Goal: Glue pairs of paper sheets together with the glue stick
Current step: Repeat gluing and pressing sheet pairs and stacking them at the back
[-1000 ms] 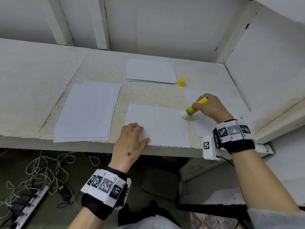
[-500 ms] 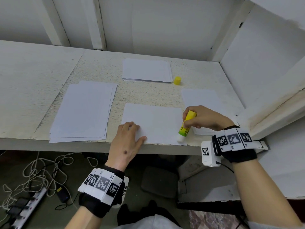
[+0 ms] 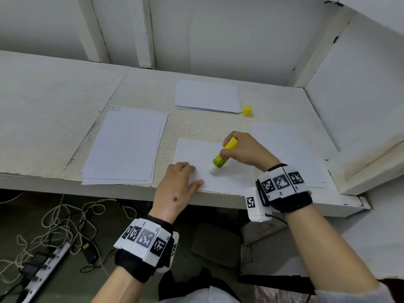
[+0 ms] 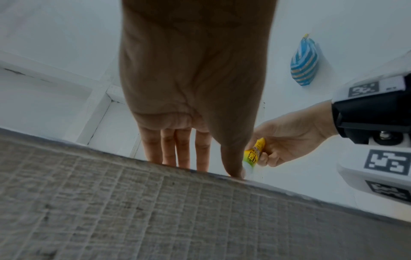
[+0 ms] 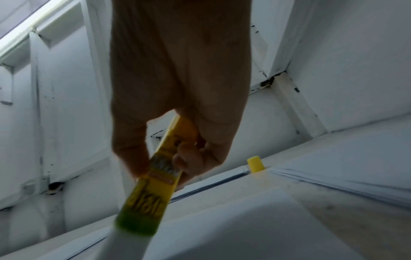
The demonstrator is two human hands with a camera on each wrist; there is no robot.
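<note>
I am pressing my left hand (image 3: 177,189) on the sheet (image 3: 192,154) at lower centre, my right hand (image 3: 244,150) tilting the glue stick (image 3: 223,157) onto it. Stacks are lying left (image 3: 124,147), behind (image 3: 206,96) and right (image 3: 282,138), the cap (image 3: 247,111) standing beside the rear stack.

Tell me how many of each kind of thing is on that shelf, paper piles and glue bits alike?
Paper stacks: 2, the left stack and the far stack
Single paper sheets: 2, the centre sheet and the right sheet
Glue stick: 1
Yellow cap: 1
Total: 6
</note>
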